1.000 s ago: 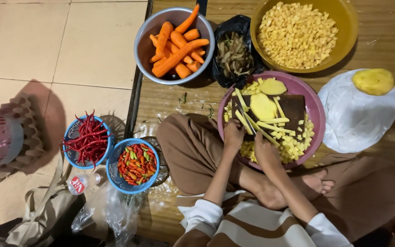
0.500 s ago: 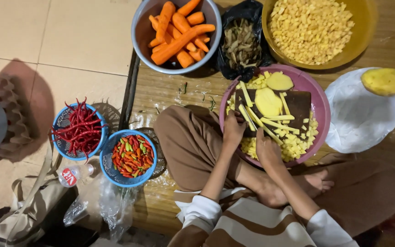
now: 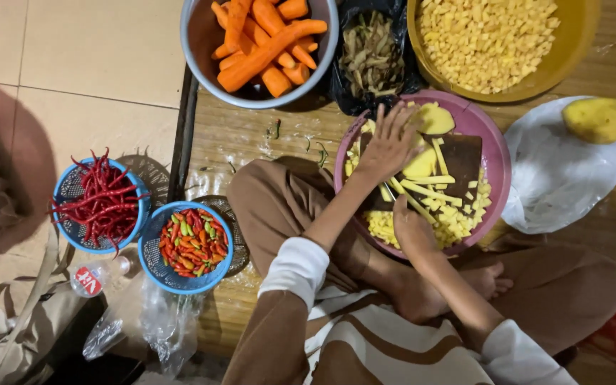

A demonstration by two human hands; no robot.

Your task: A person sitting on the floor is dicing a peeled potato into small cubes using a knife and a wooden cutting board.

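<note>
A pink bowl (image 3: 497, 153) rests in front of my crossed legs with a dark cutting board (image 3: 465, 153) in it. Yellow potato slices and sticks (image 3: 429, 187) lie on the board, and small cubes (image 3: 458, 222) are heaped around it. My left hand (image 3: 390, 146) lies flat over the slices at the board's far left with its fingers spread. My right hand (image 3: 411, 229) is at the bowl's near edge, closed on a knife (image 3: 389, 192) whose thin blade points toward the left hand.
A grey bowl of carrots (image 3: 265, 43), a black bag of peelings (image 3: 372, 53) and a yellow bowl of potato cubes (image 3: 490, 39) stand at the back. A whole peeled potato (image 3: 597, 120) lies on a white bag at the right. Two blue baskets of chillies (image 3: 98, 203) (image 3: 188, 242) stand at the left.
My left hand has reached forward across the board and spread its fingers over the far slices. The right hand has stayed at the near edge. The view has come closer.
</note>
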